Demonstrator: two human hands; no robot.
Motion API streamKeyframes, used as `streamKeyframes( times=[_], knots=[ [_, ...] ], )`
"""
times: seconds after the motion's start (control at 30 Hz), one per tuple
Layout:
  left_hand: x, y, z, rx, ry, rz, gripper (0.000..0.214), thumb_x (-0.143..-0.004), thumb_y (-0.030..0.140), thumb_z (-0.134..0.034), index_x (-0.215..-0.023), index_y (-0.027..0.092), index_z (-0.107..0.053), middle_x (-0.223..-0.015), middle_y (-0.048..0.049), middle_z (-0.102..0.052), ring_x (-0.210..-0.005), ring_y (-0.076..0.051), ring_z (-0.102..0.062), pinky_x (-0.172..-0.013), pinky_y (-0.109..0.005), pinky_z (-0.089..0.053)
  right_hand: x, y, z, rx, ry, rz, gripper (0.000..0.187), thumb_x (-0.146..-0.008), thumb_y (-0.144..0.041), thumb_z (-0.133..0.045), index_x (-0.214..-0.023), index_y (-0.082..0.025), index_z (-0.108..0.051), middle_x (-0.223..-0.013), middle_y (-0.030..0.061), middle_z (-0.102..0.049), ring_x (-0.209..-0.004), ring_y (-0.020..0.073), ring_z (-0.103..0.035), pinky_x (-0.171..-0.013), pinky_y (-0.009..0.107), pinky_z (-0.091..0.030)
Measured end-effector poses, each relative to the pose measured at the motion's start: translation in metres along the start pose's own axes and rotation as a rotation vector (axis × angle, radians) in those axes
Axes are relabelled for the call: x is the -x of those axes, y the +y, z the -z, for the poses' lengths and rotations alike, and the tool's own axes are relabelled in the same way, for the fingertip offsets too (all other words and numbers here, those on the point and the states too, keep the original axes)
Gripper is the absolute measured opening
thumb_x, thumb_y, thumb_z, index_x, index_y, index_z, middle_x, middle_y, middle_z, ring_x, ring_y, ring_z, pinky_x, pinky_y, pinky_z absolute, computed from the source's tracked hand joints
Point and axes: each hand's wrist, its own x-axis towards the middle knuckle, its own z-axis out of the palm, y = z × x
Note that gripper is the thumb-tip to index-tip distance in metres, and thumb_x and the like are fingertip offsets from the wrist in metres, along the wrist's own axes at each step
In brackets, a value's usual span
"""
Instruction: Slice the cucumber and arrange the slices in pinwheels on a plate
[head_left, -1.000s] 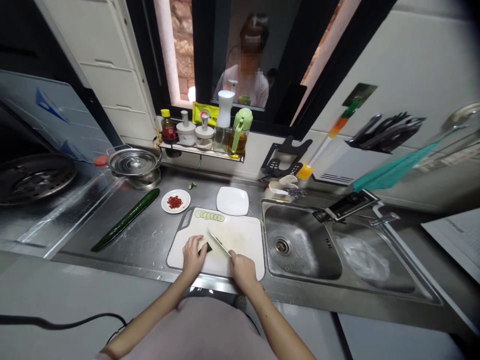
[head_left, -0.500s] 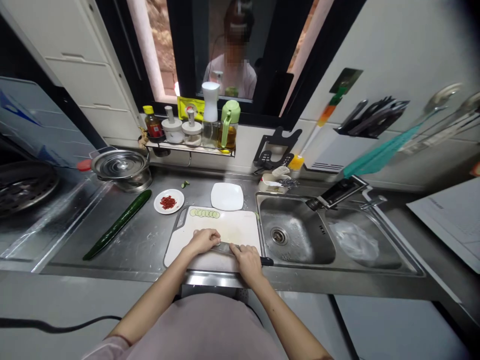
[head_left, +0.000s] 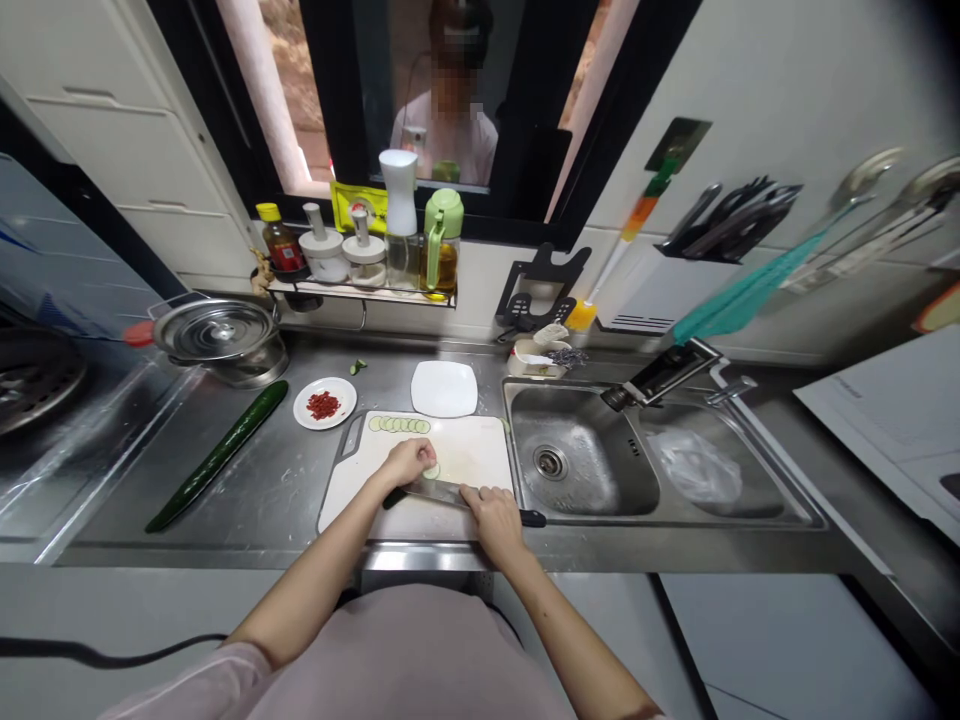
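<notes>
My left hand (head_left: pixel 411 461) pinches a thin cucumber slice (head_left: pixel 433 470) just above the white cutting board (head_left: pixel 352 500). Under the left wrist a cut cucumber piece (head_left: pixel 391 498) lies on the board, mostly hidden. My right hand (head_left: pixel 495 515) is closed on a kitchen knife (head_left: pixel 442 491), with the fingers at the rear of the blade and the dark handle sticking out to the right. The blade points left, its tip close to the cucumber piece. Along the board's far edge runs an overlapping row of cucumber slices (head_left: pixel 399 425).
A whole cucumber (head_left: pixel 217 455) and a plate of chopped red pieces (head_left: pixel 325 404) lie to the left. Behind the board is a white plate (head_left: pixel 444 388). The sink (head_left: pixel 592 450) is on the right. A lidded steel pot (head_left: pixel 232 345) stands at the back left.
My left hand has moved up and away from the blade with a cucumber slice in its fingers. The cut cucumber piece now shows beneath the wrist. The knife stays in my right hand.
</notes>
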Motion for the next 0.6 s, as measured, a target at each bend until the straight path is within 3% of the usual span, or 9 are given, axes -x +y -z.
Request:
streamKeyframes(
  times=[0.27,0.6],
  knots=[
    [-0.041,0.005,0.010,-0.097,0.250,0.074,0.008,-0.078,0.024,-0.058,-0.080,0.023,-0.066,-0.084,0.0003,-0.071,-0.083,-0.017,-0.062,-0.083,-0.031,-0.040,0.004,0.008,-0.012,-0.034,0.010,-0.048,0.040,-0.095,-0.019,-0.039,-0.131,-0.028,-0.053,-0.098,0.0084,-0.066,-0.095,0.0198,-0.056,-0.079,0.031,-0.030],
    [-0.065,-0.003,0.005,-0.251,0.337,0.015,0.012,-0.084,0.025,-0.054,-0.084,0.023,-0.066,-0.090,-0.0039,-0.071,-0.092,-0.022,-0.060,-0.088,-0.037,-0.034,0.011,0.017,-0.016,-0.072,-0.018,-0.117,0.039,-0.095,-0.020,-0.039,-0.130,-0.029,-0.054,-0.099,0.0074,-0.066,-0.095,0.0188,-0.057,-0.079,0.029,-0.032]
  ],
)
